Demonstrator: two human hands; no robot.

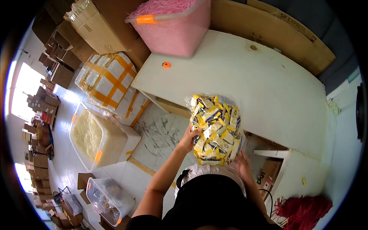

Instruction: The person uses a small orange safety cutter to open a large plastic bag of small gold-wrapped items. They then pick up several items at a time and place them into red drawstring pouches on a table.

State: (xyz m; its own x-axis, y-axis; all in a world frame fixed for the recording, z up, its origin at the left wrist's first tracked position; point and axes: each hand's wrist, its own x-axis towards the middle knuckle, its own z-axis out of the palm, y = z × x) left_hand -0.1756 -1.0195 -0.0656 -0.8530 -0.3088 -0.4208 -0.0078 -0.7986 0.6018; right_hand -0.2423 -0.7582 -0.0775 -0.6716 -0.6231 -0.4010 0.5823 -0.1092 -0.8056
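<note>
A big clear plastic bag [216,130], filled with several small yellow, white and dark blue packets, is held in front of my body by the white table's near edge. My left hand [188,138] grips its left side, the thumb lying across the plastic. At the bag's lower right corner is my right hand [242,165], its fingers against the plastic and partly hidden by it. The bag covers part of the white table [276,92] behind it. On the far left of that table lies a small orange object [166,64].
A bin of pink shredded filler [172,32] stands at the table's back left. Left on the floor are a taped white box [109,78], a bin of cream filler [90,134] and a clear bin [109,199]. Dark red strands [304,211] lie at lower right.
</note>
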